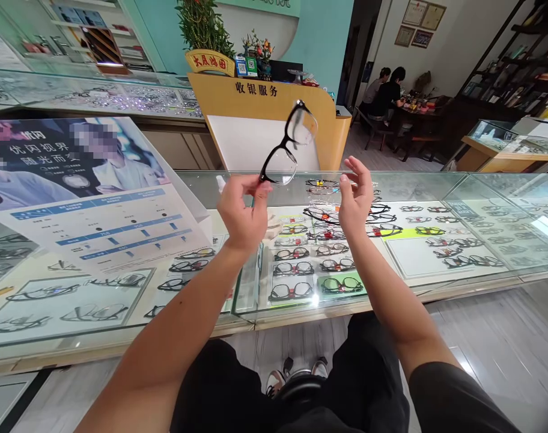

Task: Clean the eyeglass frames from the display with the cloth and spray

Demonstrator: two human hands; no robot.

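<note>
My left hand (244, 210) pinches a pair of black-framed eyeglasses (283, 144) at one lower corner, between thumb and fingers. The glasses are raised above the glass display case (256, 313), tilted steeply, with the far lens up and to the right. To their right, my right hand (357, 195) is raised with its fingers apart and curved, holding nothing. Below both hands, several rows of eyeglasses (292, 269) lie inside the case. A small white thing (220, 183) shows just behind my left hand; I cannot make out what it is.
A large printed card (121, 204) stands on the case at left. Beyond is a wooden cashier counter (274, 90) with a plant (204, 30). Two people (386, 93) sit at a table in the back right. Another display case (503, 144) stands at far right.
</note>
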